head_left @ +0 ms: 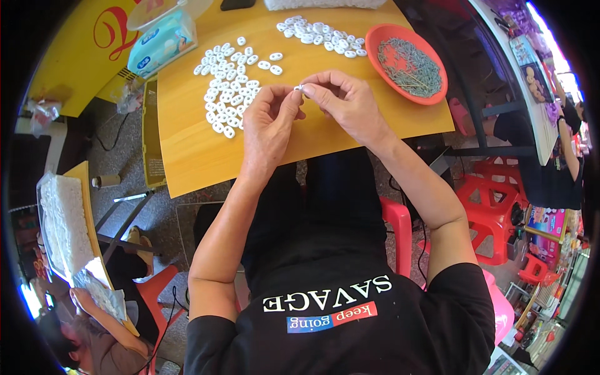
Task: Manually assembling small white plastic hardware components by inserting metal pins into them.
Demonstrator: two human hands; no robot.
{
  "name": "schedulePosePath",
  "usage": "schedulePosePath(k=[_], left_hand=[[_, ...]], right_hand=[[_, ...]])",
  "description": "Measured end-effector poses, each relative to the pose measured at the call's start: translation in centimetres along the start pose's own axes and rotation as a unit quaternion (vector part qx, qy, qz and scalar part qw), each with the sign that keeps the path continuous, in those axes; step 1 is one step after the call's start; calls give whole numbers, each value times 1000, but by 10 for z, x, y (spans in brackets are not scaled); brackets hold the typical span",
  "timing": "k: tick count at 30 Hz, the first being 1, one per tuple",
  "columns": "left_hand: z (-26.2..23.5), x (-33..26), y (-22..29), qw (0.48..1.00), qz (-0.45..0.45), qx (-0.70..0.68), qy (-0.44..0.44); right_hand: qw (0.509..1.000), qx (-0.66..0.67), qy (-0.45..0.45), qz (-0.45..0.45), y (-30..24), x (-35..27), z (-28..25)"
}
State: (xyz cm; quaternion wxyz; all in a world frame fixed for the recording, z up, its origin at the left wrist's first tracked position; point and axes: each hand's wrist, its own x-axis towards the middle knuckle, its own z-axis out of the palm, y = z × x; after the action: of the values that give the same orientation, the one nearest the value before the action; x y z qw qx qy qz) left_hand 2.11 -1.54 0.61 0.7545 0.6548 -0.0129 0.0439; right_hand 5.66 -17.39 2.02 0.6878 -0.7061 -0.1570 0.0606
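"Left hand (272, 122) and right hand (345, 105), how do they stand?"

"Close together over the bench (194, 162), fingertips meeting. Each has its thumb and forefinger pinched narrow, and a small pale piece (300, 87) sits between them, held by both."

"One part, or two joined?"

"I can't tell. It's tiny and the fingers cover most of it."

"What lies near the left one?"

"A loose spread of white ovals (234, 84), each with two dark spots. It runs from just beside that hand toward the far side. I can't tell whether the hand touches any."

"And past the right?"

"A second cluster (322, 34) of the same ovals, beyond the fingertips. Its right end comes up just beside a red bowl (406, 32)."

"Anything in that?"

"Plenty of thin grey pins (415, 69), lying every which way. The bowl stands to the right of the right hand, apart from it."

"Farther out?"

"A tissue pack (164, 45) at the far left corner, and a flat black thing (237, 4) at the far edge. Off to the right, red stools (490, 212) stand on the floor."
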Motion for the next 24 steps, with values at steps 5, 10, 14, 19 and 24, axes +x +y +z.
schedulePosePath(k=[5,10,14,19,24], left_hand=[[-5,1,0,995,-23,79,-52],[0,-2,-2,999,-12,29,-38],[4,-5,0,1000,1,9,-27],[0,-3,-2,999,-13,-45,-18],[0,-2,-2,998,-13,-54,-19]], right_hand=[[987,-145,-21,-62,-14,-3,-7],[969,-193,21,-153,-9,-8,-4],[960,-198,32,-194,-8,-11,-3],[923,-309,35,-224,-18,-6,-37],[912,-384,95,-109,-19,23,-130]])
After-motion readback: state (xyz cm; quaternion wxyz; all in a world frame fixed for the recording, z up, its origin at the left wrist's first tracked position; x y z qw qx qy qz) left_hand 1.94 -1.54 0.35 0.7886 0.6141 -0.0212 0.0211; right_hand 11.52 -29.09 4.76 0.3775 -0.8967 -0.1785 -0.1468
